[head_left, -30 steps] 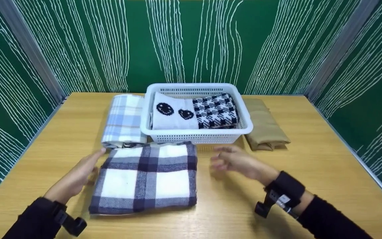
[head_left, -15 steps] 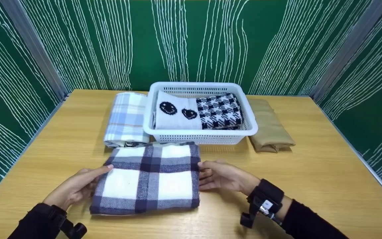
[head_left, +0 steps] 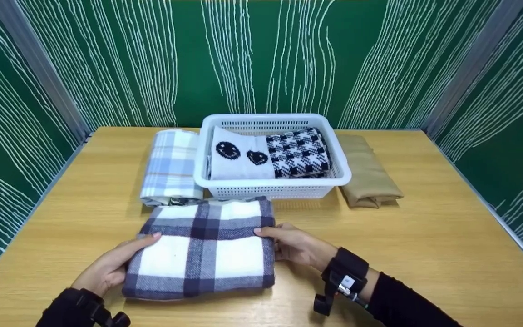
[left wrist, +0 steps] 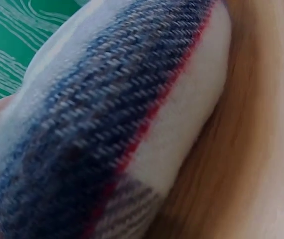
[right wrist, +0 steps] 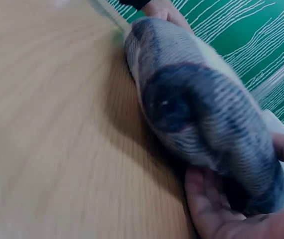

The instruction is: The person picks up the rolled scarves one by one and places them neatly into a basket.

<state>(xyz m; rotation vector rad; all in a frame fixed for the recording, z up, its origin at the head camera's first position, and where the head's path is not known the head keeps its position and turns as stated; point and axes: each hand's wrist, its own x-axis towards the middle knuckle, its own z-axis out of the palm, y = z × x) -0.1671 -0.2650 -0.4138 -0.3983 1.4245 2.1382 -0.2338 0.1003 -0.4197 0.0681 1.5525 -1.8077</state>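
Observation:
A folded plaid blanket (head_left: 202, 250) in white and dark grey lies on the table in front of the basket. My left hand (head_left: 111, 265) grips its left side, thumb on top. From the other side, my right hand (head_left: 300, 245) pinches the right edge; in the right wrist view the thumb is above and the fingers (right wrist: 207, 199) reach under the folds. The left wrist view is filled by the blanket's side (left wrist: 107, 99) with its red-edged stripe, and most of the left hand's fingers are hidden there.
Behind the blanket stands a white plastic basket (head_left: 270, 182) holding a folded cloth with black spots (head_left: 243, 159) and a houndstooth one (head_left: 298, 154). A blue-and-white plaid bundle (head_left: 170, 165) lies left of it, a tan folded cloth (head_left: 368, 175) right. Green walls (head_left: 370, 41) enclose the table (head_left: 438, 254).
Both hands have come in to the blanket's sides, the right one moving left from beyond its edge. The thumbs now rest on top of it. The blanket has hardly moved.

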